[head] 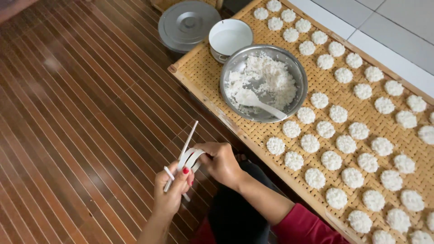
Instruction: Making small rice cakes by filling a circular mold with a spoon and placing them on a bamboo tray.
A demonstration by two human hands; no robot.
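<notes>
My left hand pinches thin white strips and a slim white stick that points up and away. My right hand grips the curved white band of the same bundle, just right of the left thumb. Both hands hover over the wooden slat floor, left of a woven bamboo tray. On the tray stands a metal bowl of cooked white rice with a white spoon lying in it. Rows of round white rice cakes cover the tray.
A small white pot of pale liquid stands at the tray's far corner. A grey metal lid rests on the floor behind it. White floor tiles lie beyond the tray. My dark-clothed knee and red sleeve are below.
</notes>
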